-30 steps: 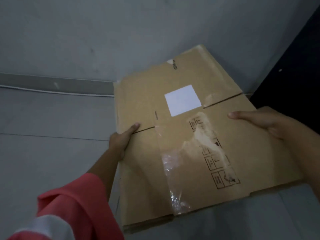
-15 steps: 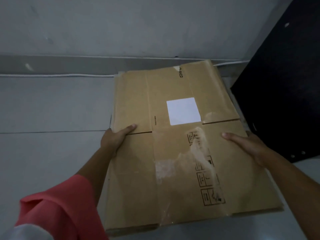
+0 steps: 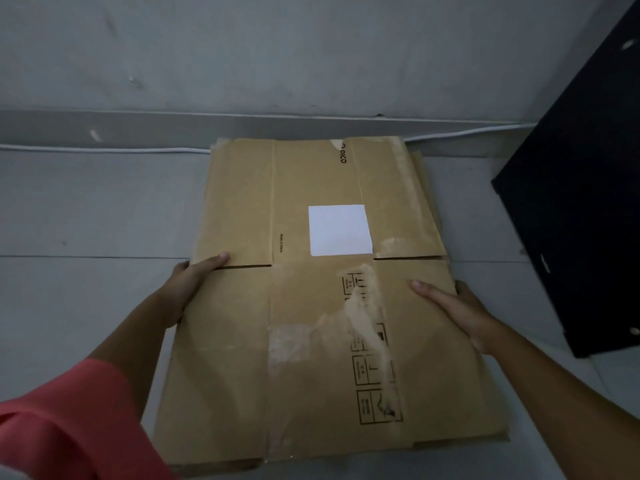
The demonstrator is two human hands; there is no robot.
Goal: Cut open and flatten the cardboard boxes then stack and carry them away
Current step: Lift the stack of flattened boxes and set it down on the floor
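A stack of flattened brown cardboard boxes [image 3: 239,358] fills the middle of the view, low over the grey floor, its far edge near the wall. The top sheet bears a white label [image 3: 340,230], torn tape and printed handling symbols. My left hand [image 3: 188,285] grips the stack's left edge, thumb on top and fingers hidden beneath. My right hand [image 3: 453,308] holds the right edge, thumb lying flat on the top sheet and fingers curled under the edge.
A grey wall with a skirting band [image 3: 104,128] and a white cable [image 3: 104,149] runs along the far side. A black cabinet [image 3: 581,220] stands close on the right of the stack. Grey floor tiles [image 3: 86,220] spread to the left.
The stack has come down from a tilted, raised position to lie nearly flat by the wall. Both hands kept their hold on its edges and lowered with it.
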